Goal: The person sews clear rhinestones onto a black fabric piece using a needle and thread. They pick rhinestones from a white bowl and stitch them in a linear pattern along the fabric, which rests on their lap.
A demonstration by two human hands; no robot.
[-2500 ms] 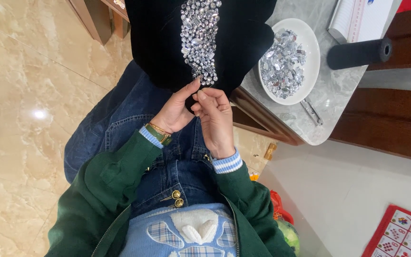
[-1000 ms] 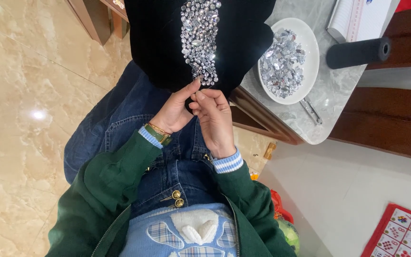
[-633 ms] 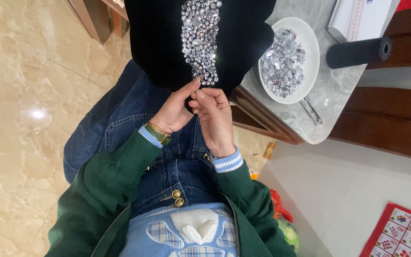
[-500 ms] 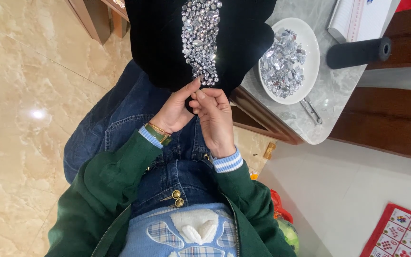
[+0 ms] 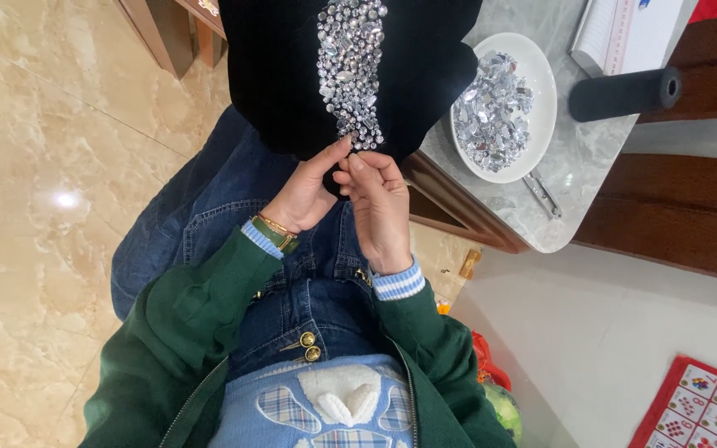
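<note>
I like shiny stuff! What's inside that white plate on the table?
The white plate holds a heap of clear, silvery gems, piled toward its left side. The plate's bottom under the heap is covered, so anything beneath cannot be seen.

Black cloth with a band of clear stones

The black cloth point(image 5: 292, 91) is draping from the grey surface point(image 5: 578, 158) down over the lap, with a narrow band of silver-clear stones point(image 5: 350, 66) running down its middle. Its lower edge is lying between both hands, pinched just below the last stones.
</note>
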